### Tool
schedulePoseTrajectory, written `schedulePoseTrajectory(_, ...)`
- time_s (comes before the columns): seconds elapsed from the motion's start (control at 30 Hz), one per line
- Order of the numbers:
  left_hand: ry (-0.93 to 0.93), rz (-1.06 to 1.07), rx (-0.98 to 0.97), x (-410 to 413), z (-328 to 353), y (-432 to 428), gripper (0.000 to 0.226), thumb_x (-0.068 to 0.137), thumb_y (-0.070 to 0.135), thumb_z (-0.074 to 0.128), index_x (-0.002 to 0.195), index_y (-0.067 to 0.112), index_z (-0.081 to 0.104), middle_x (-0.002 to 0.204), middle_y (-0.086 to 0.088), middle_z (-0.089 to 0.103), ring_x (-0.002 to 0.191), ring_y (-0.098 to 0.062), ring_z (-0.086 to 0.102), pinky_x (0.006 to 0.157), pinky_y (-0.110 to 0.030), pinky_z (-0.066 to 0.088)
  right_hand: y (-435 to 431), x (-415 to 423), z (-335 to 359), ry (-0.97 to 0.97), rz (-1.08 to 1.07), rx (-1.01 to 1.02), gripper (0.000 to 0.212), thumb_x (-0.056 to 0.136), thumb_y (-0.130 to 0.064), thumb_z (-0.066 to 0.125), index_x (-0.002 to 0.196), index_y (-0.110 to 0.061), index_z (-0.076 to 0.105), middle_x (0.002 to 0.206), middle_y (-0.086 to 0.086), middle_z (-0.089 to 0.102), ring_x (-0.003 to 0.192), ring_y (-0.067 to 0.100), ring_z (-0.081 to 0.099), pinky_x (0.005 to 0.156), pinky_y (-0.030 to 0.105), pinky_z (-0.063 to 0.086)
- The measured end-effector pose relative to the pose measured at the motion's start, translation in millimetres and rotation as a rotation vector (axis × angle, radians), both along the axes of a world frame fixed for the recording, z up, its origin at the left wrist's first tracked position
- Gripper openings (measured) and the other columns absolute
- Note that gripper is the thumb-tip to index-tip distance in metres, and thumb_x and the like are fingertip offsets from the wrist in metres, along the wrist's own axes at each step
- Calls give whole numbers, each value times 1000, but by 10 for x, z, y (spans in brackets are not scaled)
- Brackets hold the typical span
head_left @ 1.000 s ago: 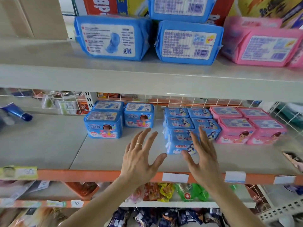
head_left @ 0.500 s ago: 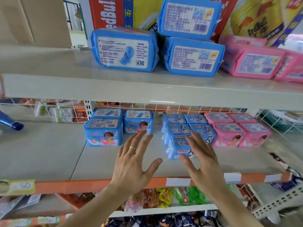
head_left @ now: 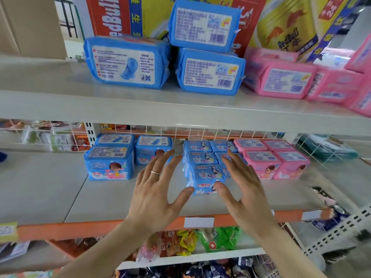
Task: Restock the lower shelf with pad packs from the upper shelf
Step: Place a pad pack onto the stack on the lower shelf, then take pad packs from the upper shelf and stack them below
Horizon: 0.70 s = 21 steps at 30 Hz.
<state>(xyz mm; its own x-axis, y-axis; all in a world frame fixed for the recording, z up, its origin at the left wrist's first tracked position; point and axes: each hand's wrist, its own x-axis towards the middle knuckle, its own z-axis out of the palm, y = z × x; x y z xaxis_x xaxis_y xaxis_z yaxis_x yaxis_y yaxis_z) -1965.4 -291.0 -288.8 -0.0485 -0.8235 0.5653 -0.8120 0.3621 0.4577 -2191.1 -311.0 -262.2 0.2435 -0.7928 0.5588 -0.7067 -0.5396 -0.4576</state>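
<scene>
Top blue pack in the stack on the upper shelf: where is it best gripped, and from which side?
Probably by its two short ends, reaching from the front: the top blue pack lies crosswise on a lower blue pack, both ends stand clear, and a cardboard box blocks the back.

— What colours are on the upper shelf [head_left: 60, 105]?
— Pale grey board; blue pad packs [head_left: 128, 62] and pink pad packs [head_left: 285, 82], white printed labels.
— And the lower shelf [head_left: 40, 193]?
— Grey, orange front edge [head_left: 80, 227]; smaller blue packs [head_left: 109, 163] and smaller pink packs [head_left: 263, 163] with cartoon faces.
</scene>
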Motion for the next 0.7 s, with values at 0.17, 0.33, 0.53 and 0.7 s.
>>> schedulePoseTrajectory(0.17, -2, 41, -27, -199, 126, 11, 70, 92, 74, 31, 151, 36, 27, 157, 12, 29, 144, -19, 30, 112, -45, 32, -57, -280, 64, -7, 41, 5, 69, 92, -66, 40, 149, -26, 40, 158, -18, 29, 147, 1, 21, 120, 51, 22)
schedulePoseTrajectory(0.33, -24, 63, -65, -415, 284, 48, 68, 92, 73, 34, 151, 38, 28, 155, 13, 32, 140, -15, 32, 108, -44, 34, -152, -641, 162, -7, 79, -23, 69, 92, -67, 40, 149, -27, 39, 157, -22, 29, 147, 2, 23, 120, 48, 23)
schedulePoseTrajectory(0.53, -49, 31, -187, -761, 525, 114, 65, 93, 71, 37, 148, 37, 32, 153, 20, 34, 135, -9, 40, 108, -35, 36, -222, -1012, 342, -104, 158, -107, 62, 93, -57, 51, 146, -25, 43, 154, -16, 39, 144, 8, 33, 110, 57, 37)
schedulePoseTrajectory(0.7, -145, -16, -301, -1173, 765, 113, 63, 91, 63, 49, 142, 28, 43, 150, 9, 44, 133, -15, 46, 106, -36, 35, -210, -1324, 491, -100, 240, -191, 59, 96, -57, 49, 144, -24, 47, 150, -19, 44, 140, 8, 40, 108, 50, 41)
